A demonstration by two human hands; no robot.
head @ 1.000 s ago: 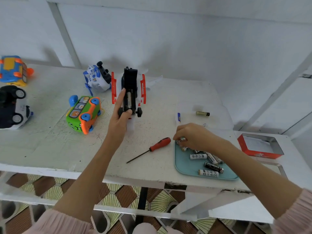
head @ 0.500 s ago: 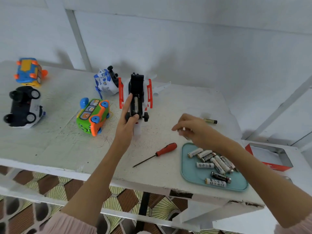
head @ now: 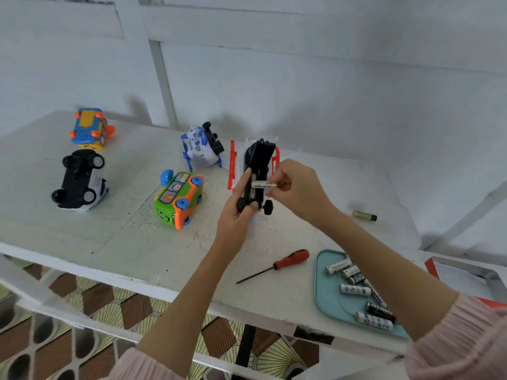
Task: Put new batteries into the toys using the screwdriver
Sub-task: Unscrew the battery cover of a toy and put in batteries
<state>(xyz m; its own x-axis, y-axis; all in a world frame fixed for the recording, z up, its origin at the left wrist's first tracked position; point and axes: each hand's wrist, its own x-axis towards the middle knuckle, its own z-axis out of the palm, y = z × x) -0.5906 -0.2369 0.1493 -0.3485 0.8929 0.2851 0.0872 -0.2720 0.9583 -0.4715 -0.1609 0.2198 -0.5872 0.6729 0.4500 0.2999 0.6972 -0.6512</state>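
The left hand (head: 238, 212) grips the white-and-red toy (head: 256, 165) from below, holding it upturned above the white table (head: 115, 237) so its black underside faces the camera. The right hand (head: 297, 192) pinches a white battery (head: 263, 185) by its end and holds it crosswise against the toy's belly; whether the battery sits in its slot is hard to make out, since the fingers cover that spot. The red-handled screwdriver (head: 274, 266) lies near the front edge, untouched. Just beside it, a teal tray (head: 326, 297) holds a loose scatter of batteries (head: 356, 290), partly hidden by the right forearm. One dark battery (head: 364, 215) lies alone farther back. Four other toys lie to the left.
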